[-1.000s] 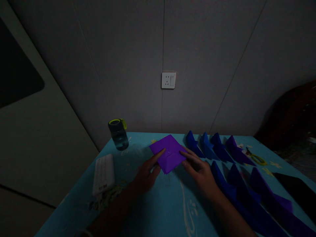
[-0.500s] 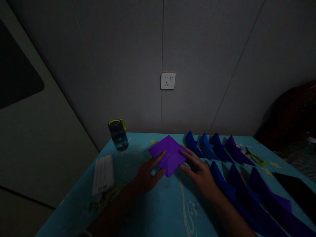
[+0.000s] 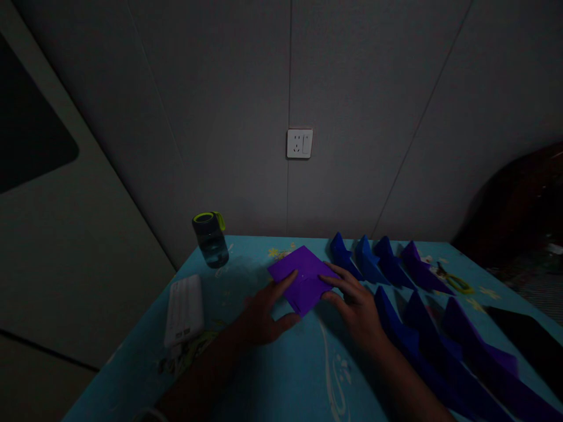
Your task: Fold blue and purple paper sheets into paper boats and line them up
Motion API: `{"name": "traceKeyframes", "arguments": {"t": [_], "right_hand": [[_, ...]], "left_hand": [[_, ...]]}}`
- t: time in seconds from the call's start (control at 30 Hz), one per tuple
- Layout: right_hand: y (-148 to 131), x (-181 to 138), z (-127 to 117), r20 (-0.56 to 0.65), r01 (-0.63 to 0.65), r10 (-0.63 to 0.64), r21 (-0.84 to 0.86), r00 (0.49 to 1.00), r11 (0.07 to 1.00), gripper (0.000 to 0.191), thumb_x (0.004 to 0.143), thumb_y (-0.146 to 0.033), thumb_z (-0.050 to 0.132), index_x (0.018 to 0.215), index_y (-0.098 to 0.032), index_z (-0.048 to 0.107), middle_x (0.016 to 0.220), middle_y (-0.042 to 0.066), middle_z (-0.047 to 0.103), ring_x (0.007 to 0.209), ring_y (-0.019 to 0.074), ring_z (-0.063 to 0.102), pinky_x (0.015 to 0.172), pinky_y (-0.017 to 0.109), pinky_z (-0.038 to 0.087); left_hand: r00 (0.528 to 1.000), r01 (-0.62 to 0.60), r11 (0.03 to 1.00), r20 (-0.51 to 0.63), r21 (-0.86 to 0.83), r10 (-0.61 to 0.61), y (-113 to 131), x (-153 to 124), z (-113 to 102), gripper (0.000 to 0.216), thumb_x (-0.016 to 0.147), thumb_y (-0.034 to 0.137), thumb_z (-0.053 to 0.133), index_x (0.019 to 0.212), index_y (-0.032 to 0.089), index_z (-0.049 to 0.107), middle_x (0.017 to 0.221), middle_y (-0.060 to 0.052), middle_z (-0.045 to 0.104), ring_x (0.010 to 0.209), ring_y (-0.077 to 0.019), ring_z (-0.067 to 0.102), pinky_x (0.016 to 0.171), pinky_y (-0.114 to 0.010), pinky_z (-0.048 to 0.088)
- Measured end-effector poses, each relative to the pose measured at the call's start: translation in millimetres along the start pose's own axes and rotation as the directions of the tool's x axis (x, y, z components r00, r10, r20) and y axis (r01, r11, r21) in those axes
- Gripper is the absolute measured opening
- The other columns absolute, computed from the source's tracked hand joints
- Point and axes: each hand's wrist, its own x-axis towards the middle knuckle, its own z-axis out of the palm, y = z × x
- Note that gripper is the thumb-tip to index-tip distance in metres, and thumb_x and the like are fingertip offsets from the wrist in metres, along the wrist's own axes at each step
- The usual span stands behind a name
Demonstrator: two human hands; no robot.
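Observation:
A folded square of purple origami paper [image 3: 303, 269] is held just over the table, one corner pointing away from me and one toward me. My left hand [image 3: 268, 310] grips its left side, with fingers on top and the thumb at the near corner. On the right edge my right hand [image 3: 352, 299] pinches the paper, fingers above and thumb at the lower edge. Creases and layered flaps show across its face. Blue paper boats [image 3: 372, 261] and a purple paper boat [image 3: 423, 269] stand to the right of my right hand.
A water bottle [image 3: 212, 241] and a white power bank [image 3: 185, 308] stand on the left of the blue tablecloth [image 3: 294, 375]. Larger paper boats [image 3: 453, 357], yellow-handled scissors [image 3: 460, 284] and a flat black object [image 3: 528, 340] lie at right. A socket [image 3: 299, 143] is on the wall.
The purple paper has shifted slightly right and toward me and turned a little. My left thumb has moved down and right to its near corner; my right hand keeps its pinch.

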Motion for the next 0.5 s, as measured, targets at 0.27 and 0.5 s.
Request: {"name": "traceKeyframes", "arguments": {"t": [0.27, 0.5], "right_hand": [[-5, -1, -3, -0.148, 0.016, -0.025, -0.063, 0.989, 0.998, 0.011, 0.085, -0.03, 0.067, 0.082, -0.027, 0.077, 0.108, 0.008, 0.071, 0.1, 0.0268, 0.066, 0.081, 0.04, 0.053], [-13, 0, 5, -0.222, -0.144, 0.17, 0.127, 0.96, 0.981, 0.013, 0.083, -0.035, 0.069, 0.077, -0.024, 0.072, 0.095, 0.007, 0.07, 0.088, 0.0236, 0.064, 0.072, 0.035, 0.051]], "left_hand": [[0.995, -0.021, 0.996, -0.098, -0.085, 0.013, -4, 8, 4, 0.049, 0.093, 0.039, 0.049, 0.139, 0.024, 0.049, 0.131, -0.011, 0.062, 0.116, -0.0268, 0.06, 0.102, -0.042, 0.044], [0.929, -0.047, 0.972, -0.368, -0.228, -0.042, 7, 19, 4, 0.024, 0.089, 0.033, 0.056, 0.093, 0.019, 0.075, 0.094, -0.008, 0.071, 0.087, -0.0205, 0.066, 0.081, -0.032, 0.052]]}}
